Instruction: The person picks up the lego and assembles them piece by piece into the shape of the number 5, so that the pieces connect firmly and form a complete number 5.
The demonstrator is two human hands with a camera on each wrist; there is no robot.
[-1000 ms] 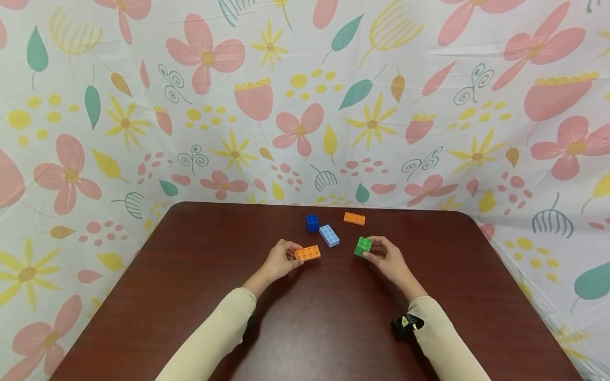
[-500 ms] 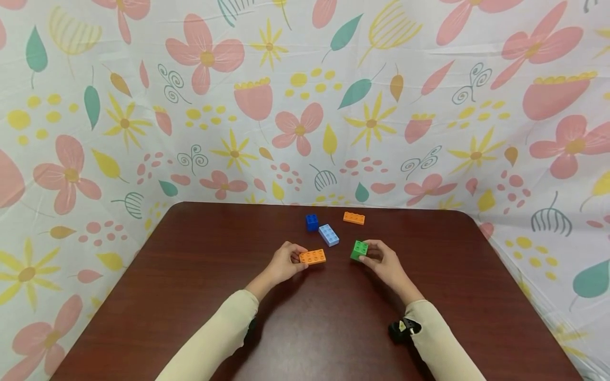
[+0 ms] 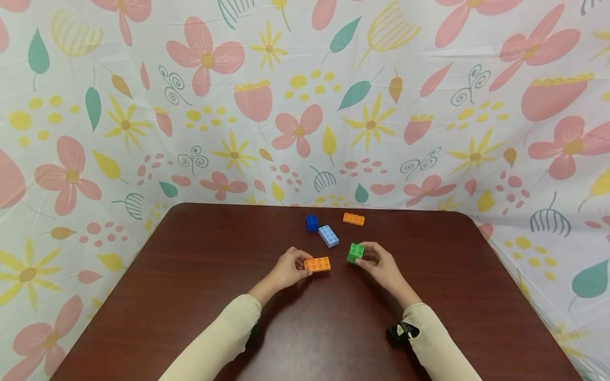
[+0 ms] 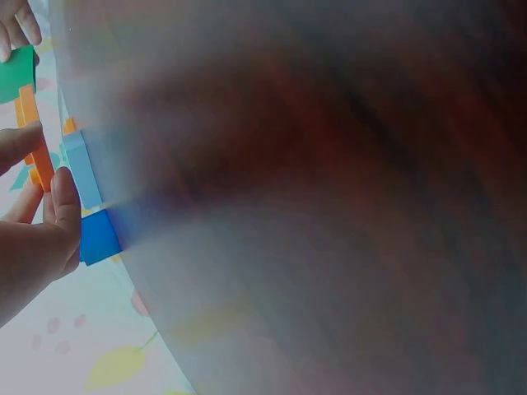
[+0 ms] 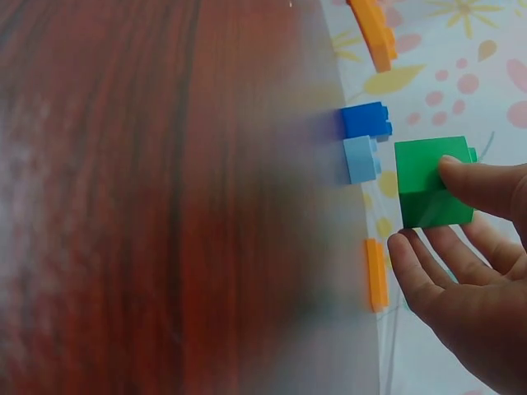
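Note:
My left hand (image 3: 288, 269) pinches one end of a flat orange building brick (image 3: 317, 264), its studs facing up. Opposite it, my right hand (image 3: 382, 265) holds a green building brick (image 3: 355, 253) between thumb and fingers. A short gap separates the two held bricks in the head view. In the right wrist view the thumb lies on one face of the green brick (image 5: 432, 183), fingers on the other side. The left wrist view shows the orange brick (image 4: 34, 138) edge-on between thumb and fingers.
Beyond the hands, a light blue brick (image 3: 329, 236) and a dark blue brick (image 3: 312, 223) lie close together on the brown table (image 3: 305, 328). Farther right lies a second orange brick (image 3: 353, 219). A flowered cloth (image 3: 300, 174) hangs behind the table's far edge.
Both hands have come nearer the person and closer together. The orange brick moved right, the green brick slightly left, each still held. The bricks on the table stayed put.

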